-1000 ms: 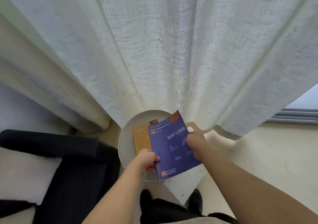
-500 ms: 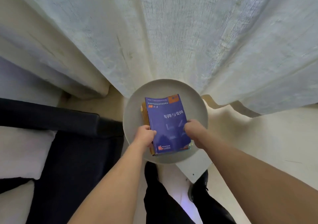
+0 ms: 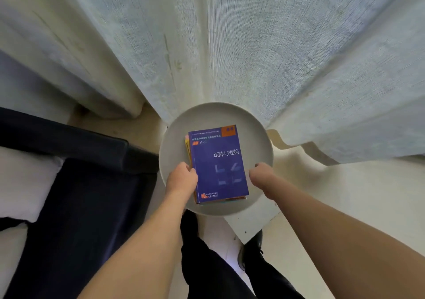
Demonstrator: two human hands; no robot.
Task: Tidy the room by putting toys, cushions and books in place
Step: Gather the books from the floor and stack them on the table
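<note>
Both hands flank the book stack: left hand (image 3: pixel 181 178) curls against the blue book (image 3: pixel 218 164) edge; right hand (image 3: pixel 259 175) hovers curled, just beside, on the round worktop (image 3: pixel 174 144).

Our left hand (image 3: pixel 182 178) sits at lower centre of the frame, fingers curled. Our right hand (image 3: pixel 259 174) is beside it, loosely curled, forearms reaching up from the bottom edge.

So there's one round worktop (image 3: pixel 174 142), one blue book (image 3: pixel 219 163) on top of a small stack I can't count, two hands, one curtain (image 3: pixel 230 45), one dark sofa (image 3: pixel 80 195).
</note>
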